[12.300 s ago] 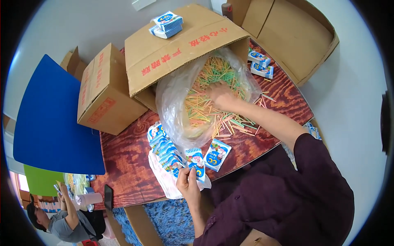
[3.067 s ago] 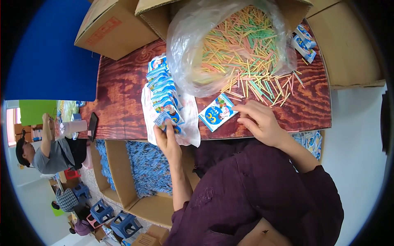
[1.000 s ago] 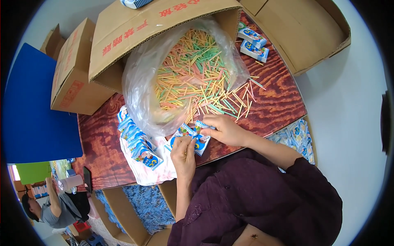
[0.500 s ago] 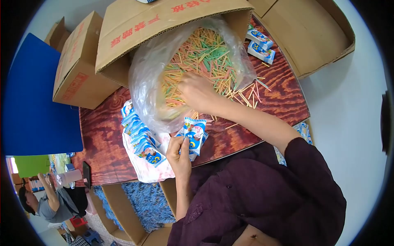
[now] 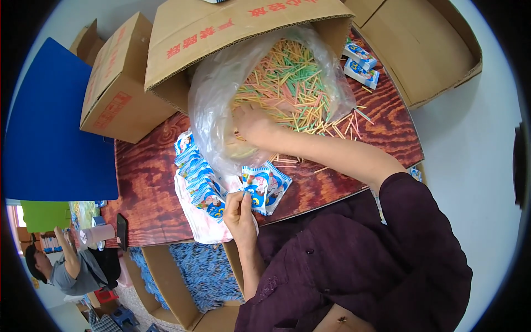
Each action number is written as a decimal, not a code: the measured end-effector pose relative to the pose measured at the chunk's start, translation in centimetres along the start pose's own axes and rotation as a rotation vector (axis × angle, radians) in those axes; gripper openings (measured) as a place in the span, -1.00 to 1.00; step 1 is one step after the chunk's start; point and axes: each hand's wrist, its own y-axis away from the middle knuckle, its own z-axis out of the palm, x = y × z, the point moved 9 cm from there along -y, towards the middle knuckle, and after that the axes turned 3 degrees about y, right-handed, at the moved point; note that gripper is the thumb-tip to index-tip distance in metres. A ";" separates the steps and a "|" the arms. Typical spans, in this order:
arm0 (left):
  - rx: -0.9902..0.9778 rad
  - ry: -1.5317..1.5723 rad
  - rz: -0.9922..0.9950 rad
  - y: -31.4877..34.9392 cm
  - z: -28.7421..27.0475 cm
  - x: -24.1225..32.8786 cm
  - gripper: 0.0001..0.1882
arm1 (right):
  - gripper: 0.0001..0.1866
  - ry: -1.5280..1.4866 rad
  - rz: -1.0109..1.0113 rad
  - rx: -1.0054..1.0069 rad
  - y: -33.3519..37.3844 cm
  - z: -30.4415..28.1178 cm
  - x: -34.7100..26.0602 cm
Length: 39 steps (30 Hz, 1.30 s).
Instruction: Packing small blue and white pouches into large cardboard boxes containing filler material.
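My left hand (image 5: 240,217) pinches the edge of a blue-and-white packet (image 5: 256,187) between thumb and fingers. Beneath and to the right of it, another similar packet (image 5: 278,191) lies on the table. My right hand (image 5: 255,126) reaches into a heap of thin yellow, pink and green sticks (image 5: 293,77); its fingertips are partly hidden among them. The sticks fill a clear plastic bag (image 5: 206,110) lying in the mouth of a tipped cardboard box (image 5: 232,33). An overlapping row of packets (image 5: 200,180) rests on a white-and-pink cloth (image 5: 207,231) left of my left hand.
Loose sticks (image 5: 354,122) and two packets (image 5: 360,72) lie on the red wood-grain table (image 5: 149,182). Other cardboard boxes (image 5: 130,83) stand around it. A phone (image 5: 121,231) is at the left edge. Blue packets fill a box (image 5: 202,271) below. Another person (image 5: 83,271) sits at far left.
My right hand has moved left through the sticks. The packet in my left hand has shifted left, uncovering more of the one beneath. The whole view has shifted slightly.
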 end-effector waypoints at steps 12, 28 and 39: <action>-0.028 0.127 -0.044 0.0 0.7 -0.7 -0.91 | -0.67 -1.365 0.564 -0.409 1.1 4.3 14.3; -0.045 0.410 -0.332 -1.7 5.9 -0.7 -0.87 | -0.82 -2.363 0.594 -0.402 11.5 5.4 12.4; -0.326 0.655 -0.336 -5.1 15.5 1.9 -0.82 | -0.78 -2.707 0.388 -0.564 15.8 0.9 1.3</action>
